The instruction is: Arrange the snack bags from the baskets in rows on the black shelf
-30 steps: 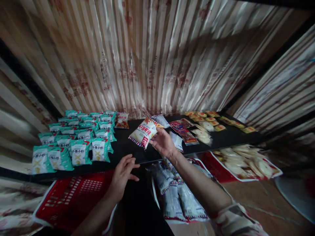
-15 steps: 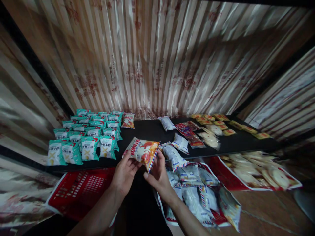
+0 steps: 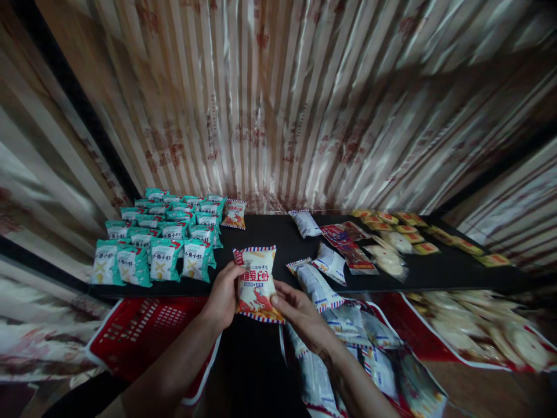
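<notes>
Between my two hands, just in front of the black shelf's front edge, is a white, red and orange snack bag (image 3: pixel 256 285) with a striped border, its printed face toward me. My left hand (image 3: pixel 225 295) is closed on its left side, thumb across the front. At the lower right edge, my right hand (image 3: pixel 293 307) pinches the bag with the thumb in front. A matching snack bag (image 3: pixel 235 213) stands at the back of the shelf. To its left are rows of teal and white snack bags (image 3: pixel 163 258). Several white bags (image 3: pixel 317 284) lie right of my hands.
The black shelf (image 3: pixel 261 232) runs across, with red packets (image 3: pixel 354 255), pale round packets (image 3: pixel 387 258) and yellow packets (image 3: pixel 463 245) toward the right. Below are a red basket (image 3: pixel 148 331), a basket of silvery bags (image 3: pixel 374 363) and a basket of pale packets (image 3: pixel 483 331). Striped sheeting (image 3: pixel 270 116) hangs behind.
The snack bag has turned from tilted to nearly upright, its front now facing me. My right hand's fingers have closed onto its lower right edge. The view has shifted slightly.
</notes>
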The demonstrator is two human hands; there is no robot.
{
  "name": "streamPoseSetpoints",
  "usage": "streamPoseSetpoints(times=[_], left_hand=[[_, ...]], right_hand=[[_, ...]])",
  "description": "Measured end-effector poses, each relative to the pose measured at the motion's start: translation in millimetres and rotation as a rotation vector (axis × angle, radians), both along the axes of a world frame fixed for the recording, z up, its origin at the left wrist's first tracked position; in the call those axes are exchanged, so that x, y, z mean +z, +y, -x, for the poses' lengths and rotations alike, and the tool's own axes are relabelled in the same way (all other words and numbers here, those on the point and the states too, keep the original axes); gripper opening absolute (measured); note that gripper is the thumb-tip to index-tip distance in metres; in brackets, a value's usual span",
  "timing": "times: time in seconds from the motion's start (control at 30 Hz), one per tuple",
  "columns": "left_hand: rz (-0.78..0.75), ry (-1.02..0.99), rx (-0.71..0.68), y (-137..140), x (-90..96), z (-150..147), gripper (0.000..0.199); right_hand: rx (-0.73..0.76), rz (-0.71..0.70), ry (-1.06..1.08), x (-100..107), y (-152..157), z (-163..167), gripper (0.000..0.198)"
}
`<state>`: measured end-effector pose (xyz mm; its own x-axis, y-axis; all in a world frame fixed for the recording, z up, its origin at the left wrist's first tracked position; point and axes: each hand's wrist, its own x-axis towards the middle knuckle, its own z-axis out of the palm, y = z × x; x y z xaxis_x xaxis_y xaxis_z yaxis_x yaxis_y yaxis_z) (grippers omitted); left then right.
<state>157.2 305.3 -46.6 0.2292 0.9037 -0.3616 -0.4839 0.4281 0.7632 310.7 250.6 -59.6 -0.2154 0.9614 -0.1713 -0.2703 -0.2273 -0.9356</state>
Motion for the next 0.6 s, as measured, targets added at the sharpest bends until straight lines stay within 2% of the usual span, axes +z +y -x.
streamPoseSetpoints(times=[0.13,0.3,0.37,0.47,0.6], left_hand=[[-0.081,0.128,0.067,8.7,-6.2,-6.8,0.021],[-0.123,0.276,-0.019,11.0,-26.0,-12.6,0.043],[-0.136,0.391,0.008,15.3,-36.8,-12.3,0.046],[-0.228,0.638,0.083,26.8,-46.3,-8.4,0.038],[-0.347,0.878,0.174,42.6,-42.1,-5.2,0.024]], right_hand=[[-0.07,0.003,0.01,-9.4,12.5,3.1,0.046],[-0.146,-0.007,-0.029,-19.3,24.3,3.1,0.045],[-0.137,-0.014,-0.048,-21.0,28.7,3.8,0.045],[-0.067,0.003,-0.065,-21.6,37.1,6.1,0.045],[-0.04,0.002,-0.118,-24.9,54.3,9.6,0.044]])
